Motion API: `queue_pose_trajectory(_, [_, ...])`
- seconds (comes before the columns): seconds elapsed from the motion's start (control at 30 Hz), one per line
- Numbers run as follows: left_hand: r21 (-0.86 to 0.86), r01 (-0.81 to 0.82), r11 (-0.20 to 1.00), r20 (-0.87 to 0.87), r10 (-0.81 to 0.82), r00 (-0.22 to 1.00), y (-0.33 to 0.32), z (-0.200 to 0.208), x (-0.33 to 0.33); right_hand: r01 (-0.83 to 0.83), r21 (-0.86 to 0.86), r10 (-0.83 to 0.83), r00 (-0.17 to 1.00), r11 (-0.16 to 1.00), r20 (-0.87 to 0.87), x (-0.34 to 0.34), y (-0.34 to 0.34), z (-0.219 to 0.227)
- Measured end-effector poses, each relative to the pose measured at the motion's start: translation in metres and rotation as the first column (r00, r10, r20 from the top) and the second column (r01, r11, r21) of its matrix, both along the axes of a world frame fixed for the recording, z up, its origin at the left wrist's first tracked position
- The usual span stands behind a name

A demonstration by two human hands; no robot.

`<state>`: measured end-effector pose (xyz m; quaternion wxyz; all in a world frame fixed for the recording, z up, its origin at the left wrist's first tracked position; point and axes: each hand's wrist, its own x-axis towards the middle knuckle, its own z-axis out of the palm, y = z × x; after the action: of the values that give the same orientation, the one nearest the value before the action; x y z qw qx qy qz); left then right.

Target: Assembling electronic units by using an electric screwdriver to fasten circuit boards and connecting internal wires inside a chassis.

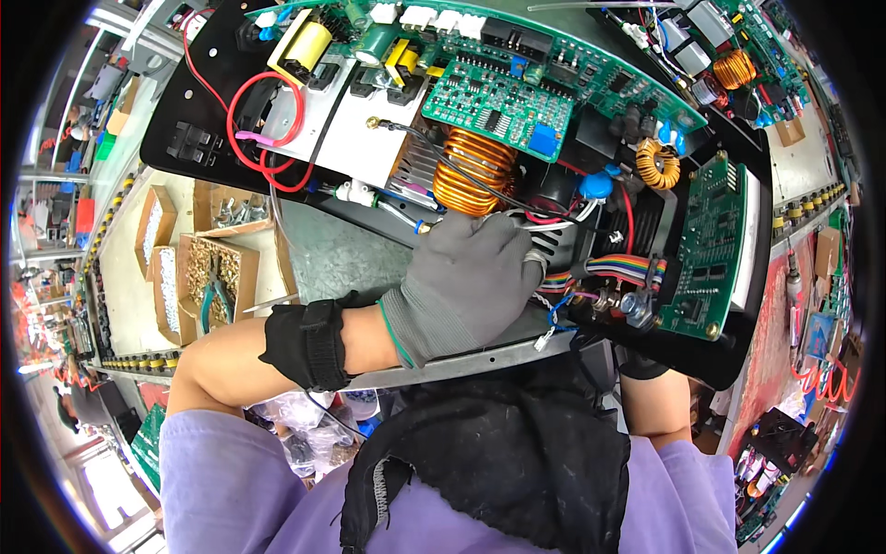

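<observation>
My left hand (471, 282), in a grey knit glove, reaches into the black metal chassis (701, 355). Its fingers curl downward just below a large copper-wound coil (475, 171); the fingertips are hidden, so what they grip does not show. Against the knuckles lies a white cable with a blue-collared end (420, 227). White wires and a rainbow ribbon cable (623, 268) run beside the thumb side. Of my right arm (657, 399) only the forearm and a black wristband show; that hand is hidden beneath the chassis edge. A green circuit board (503, 102) stands above the coil.
An upright green board (709, 245) stands at the chassis's right end. Left of the chassis, cardboard trays (221, 263) hold small brass and white parts, with pliers (215, 291) on top. A red wire loop (268, 111) hangs at upper left. Another opened unit (729, 69) sits at upper right.
</observation>
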<state>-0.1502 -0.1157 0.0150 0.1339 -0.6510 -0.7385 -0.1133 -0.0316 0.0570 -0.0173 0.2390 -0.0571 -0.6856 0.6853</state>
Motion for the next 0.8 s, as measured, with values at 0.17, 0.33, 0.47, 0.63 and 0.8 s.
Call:
queue_pose_trajectory(0.17, [0.134, -0.051, 0.990, 0.098, 0.038, 0.995, 0.003, -0.002, 0.000, 0.002, -0.011, -0.002, 1.000, 1.000, 0.008, 0.006, 0.005, 0.006])
queue_pose_trajectory(0.33, [0.001, 0.017, 1.000, 0.073, -0.017, 0.997, 0.001, 0.007, -0.002, -0.001, -0.021, 0.001, 1.000, 1.000, -0.005, 0.001, 0.007, 0.001])
queue_pose_trajectory(0.47, [0.024, -0.127, 0.992, 0.180, 0.120, 0.976, -0.006, 0.018, 0.000, -0.004, -0.042, 0.004, 1.000, 0.999, -0.016, -0.006, 0.010, -0.002])
queue_pose_trajectory(0.63, [0.118, -0.112, 0.987, 0.195, 0.088, 0.977, -0.005, 0.019, -0.001, -0.010, -0.053, 0.008, 0.999, 0.999, -0.037, -0.012, 0.014, 0.000])
queue_pose_trajectory(0.8, [-0.100, -0.059, 0.993, 0.059, 0.065, 0.996, -0.003, 0.013, -0.004, -0.017, -0.034, 0.017, 1.000, 0.999, -0.017, -0.005, 0.012, 0.003])
